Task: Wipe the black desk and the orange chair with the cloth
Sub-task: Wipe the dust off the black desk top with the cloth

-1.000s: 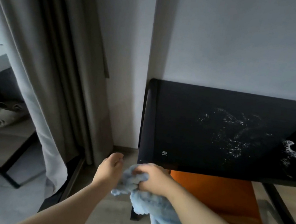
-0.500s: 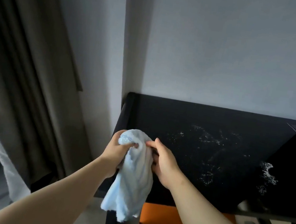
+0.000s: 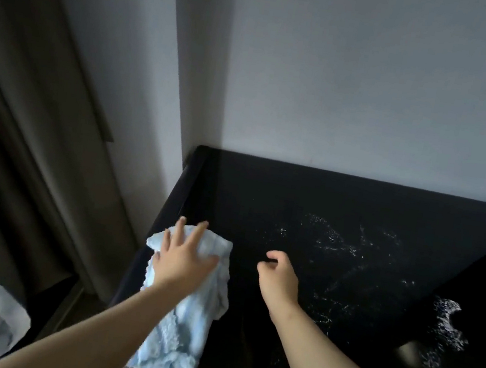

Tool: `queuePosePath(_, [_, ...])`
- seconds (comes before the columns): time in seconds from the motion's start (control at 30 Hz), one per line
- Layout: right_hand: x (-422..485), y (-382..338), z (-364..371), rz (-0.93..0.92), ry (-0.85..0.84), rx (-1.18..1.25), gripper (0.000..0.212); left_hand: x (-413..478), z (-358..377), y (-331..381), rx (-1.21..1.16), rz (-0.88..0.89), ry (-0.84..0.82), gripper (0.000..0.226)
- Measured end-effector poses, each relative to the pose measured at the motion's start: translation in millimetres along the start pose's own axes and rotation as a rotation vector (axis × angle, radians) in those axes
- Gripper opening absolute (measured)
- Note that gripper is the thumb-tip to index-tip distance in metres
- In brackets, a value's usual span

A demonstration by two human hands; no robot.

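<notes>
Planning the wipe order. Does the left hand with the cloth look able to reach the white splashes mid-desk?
Likely yes: the left hand presses the cloth on the black desk, with open surface toward the white splashes. Only the right hand, loosely curled, is in that path.

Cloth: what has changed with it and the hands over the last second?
The cloth went from bunched between both hands down onto the left end of the black desk. The left hand now presses it flat with straight fingers; the right hand let go. The white splashes remain unwiped.
</notes>
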State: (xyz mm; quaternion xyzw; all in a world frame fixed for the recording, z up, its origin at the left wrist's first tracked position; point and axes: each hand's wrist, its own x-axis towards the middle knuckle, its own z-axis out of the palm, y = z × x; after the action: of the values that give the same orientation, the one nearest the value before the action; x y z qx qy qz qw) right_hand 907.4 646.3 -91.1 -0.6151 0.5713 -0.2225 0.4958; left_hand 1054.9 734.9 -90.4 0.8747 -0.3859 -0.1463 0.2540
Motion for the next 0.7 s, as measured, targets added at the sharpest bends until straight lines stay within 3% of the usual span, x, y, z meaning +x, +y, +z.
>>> queuePosePath(0.07, [4.8,-0.6,0.5,-0.042,-0.027,-0.096,0.032,-5.8,24.1,10.0,0.186,0.005,-0.199,0.074])
queuePosePath(0.13, [8.1,-1.5,0.4,-0.099,-0.047,-0.221,0.033,-5.4,37.0,8.7,0.339,-0.046,-0.272,0.078])
queuePosePath(0.2, [13.7,-1.7,-1.4,-0.149,-0.052,-0.363,0.037,1.3,38.4,0.5,0.379,-0.067,-0.259,0.071])
queuePosePath(0.33, [25.7,0.2,-6.8,-0.229,0.038,-0.562,0.046,26.3,29.1,-13.2,0.409,0.071,-0.196,0.053])
queuePosePath(0.53, [45.6,4.9,-9.6,-0.284,0.096,-0.707,0.043,72.0,17.2,-9.9,0.233,0.178,0.000,0.060])
queuePosePath(0.7, [51.9,14.2,-16.6,-0.266,0.122,-0.720,0.042,94.4,41.1,3.5,0.345,0.065,-0.056,0.068])
